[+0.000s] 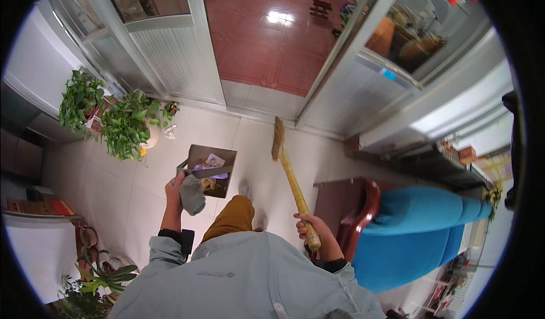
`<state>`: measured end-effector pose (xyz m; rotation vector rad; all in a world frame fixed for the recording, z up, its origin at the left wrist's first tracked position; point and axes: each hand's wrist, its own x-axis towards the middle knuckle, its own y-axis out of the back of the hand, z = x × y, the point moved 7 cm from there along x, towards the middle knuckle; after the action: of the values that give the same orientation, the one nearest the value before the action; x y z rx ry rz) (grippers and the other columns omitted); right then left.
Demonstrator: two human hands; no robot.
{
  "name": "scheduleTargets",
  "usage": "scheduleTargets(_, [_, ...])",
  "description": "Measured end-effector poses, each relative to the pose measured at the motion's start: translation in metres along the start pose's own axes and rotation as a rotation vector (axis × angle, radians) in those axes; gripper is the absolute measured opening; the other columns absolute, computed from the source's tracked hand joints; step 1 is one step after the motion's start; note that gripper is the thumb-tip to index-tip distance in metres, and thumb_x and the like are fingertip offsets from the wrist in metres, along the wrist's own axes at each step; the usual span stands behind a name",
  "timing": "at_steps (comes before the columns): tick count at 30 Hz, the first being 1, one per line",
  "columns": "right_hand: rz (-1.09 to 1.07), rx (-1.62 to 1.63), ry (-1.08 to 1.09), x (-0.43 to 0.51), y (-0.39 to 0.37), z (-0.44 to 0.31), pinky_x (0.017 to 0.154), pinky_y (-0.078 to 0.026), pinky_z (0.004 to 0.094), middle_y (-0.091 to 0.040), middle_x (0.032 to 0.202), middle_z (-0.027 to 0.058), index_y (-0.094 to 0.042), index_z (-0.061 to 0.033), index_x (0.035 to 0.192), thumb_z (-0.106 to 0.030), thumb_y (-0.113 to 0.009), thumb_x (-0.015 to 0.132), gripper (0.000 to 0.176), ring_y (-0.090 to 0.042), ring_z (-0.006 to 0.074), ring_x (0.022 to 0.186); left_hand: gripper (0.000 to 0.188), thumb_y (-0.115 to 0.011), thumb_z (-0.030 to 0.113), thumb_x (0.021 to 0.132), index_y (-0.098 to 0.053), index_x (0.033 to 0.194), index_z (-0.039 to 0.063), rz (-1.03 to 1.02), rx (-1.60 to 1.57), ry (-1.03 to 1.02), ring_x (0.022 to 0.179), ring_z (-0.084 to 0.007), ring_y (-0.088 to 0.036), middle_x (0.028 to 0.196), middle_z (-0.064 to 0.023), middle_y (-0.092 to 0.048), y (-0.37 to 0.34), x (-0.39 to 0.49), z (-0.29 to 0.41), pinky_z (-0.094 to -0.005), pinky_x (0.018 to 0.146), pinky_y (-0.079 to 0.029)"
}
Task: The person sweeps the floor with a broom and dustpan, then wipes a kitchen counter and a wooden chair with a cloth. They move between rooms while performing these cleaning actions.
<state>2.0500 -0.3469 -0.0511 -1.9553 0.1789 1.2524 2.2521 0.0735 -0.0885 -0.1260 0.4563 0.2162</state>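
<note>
My right hand point(313, 229) grips the yellow wrapped handle of a broom point(294, 182) near its butt end. The broom's bristle head points away from me, towards the doorway. My left hand point(174, 187) is closed on the handle of a dark dustpan point(232, 159), which holds crumpled wrappers point(215, 161) and other litter. A fluffy grey thing point(193, 194), perhaps a cover or a duster, hangs beside the fingers of my left hand and hides part of the handle. Whether it is fixed to the handle, I cannot tell.
Potted leafy plants point(127, 123) stand by the sliding door point(174, 59) at the left. An open doorway leads to a red tiled floor point(272, 50) with a small stool point(320, 9). A wooden-armed sofa with blue cushions point(408, 238) is at the right. More plants point(106, 278) stand lower left.
</note>
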Motion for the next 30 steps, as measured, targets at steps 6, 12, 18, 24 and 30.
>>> scheduleTargets(6, [0.009,-0.001,0.078,0.097,-0.062,-0.169,0.046,-0.040,0.0255,-0.049,0.069,0.0006,-0.047,-0.0085,0.113,-0.022,-0.060,0.088,0.031,-0.047,0.0090,0.051,0.030,-0.069,0.032,0.087,-0.064,0.076,0.005,-0.136,-0.001,-0.054,0.061,-0.0077,-0.053,0.068,0.0001,-0.060,-0.158,0.163,0.058,-0.0244,0.056,-0.043])
scheduleTargets(12, [-0.014,0.063,0.087,0.158,-0.128,-0.320,0.047,-0.041,0.0250,-0.050,0.072,-0.0005,-0.047,-0.0113,0.112,-0.021,-0.058,0.089,0.027,-0.048,0.0085,0.053,0.032,-0.069,0.032,0.087,-0.064,0.074,0.003,-0.174,0.111,-0.073,0.062,-0.0078,-0.052,0.069,-0.0005,-0.060,-0.287,0.299,0.129,-0.0254,0.058,-0.043])
scheduleTargets(18, [-0.079,0.189,0.117,0.242,-0.174,-0.454,0.048,-0.043,0.0252,-0.050,0.070,-0.0009,-0.046,-0.0124,0.112,-0.020,-0.058,0.090,0.027,-0.049,0.0088,0.053,0.032,-0.069,0.033,0.086,-0.065,0.076,0.003,-0.169,0.119,-0.101,0.062,-0.0070,-0.050,0.067,0.0000,-0.059,-0.378,0.405,0.187,-0.0257,0.058,-0.043])
scheduleTargets(24, [-0.097,0.110,0.101,0.358,-0.208,-0.604,0.048,-0.043,0.0265,-0.051,0.069,-0.0026,-0.050,-0.0092,0.104,-0.020,-0.058,0.087,0.021,-0.052,0.0078,0.054,0.029,-0.071,0.033,0.085,-0.061,0.075,0.008,0.004,0.097,-0.163,0.061,-0.0087,-0.051,0.069,0.0009,-0.058,-0.411,0.515,0.215,-0.0268,0.057,-0.043])
scheduleTargets(30, [-0.048,-0.098,-0.042,0.435,-0.270,-0.762,0.042,-0.040,0.0246,-0.050,0.066,-0.0003,-0.049,-0.0083,0.102,-0.020,-0.058,0.087,0.021,-0.049,0.0091,0.050,0.035,-0.072,0.037,0.082,-0.061,0.073,0.004,0.349,0.063,-0.092,0.062,-0.0099,-0.050,0.067,0.0001,-0.057,-0.423,0.622,0.258,-0.0296,0.058,-0.043])
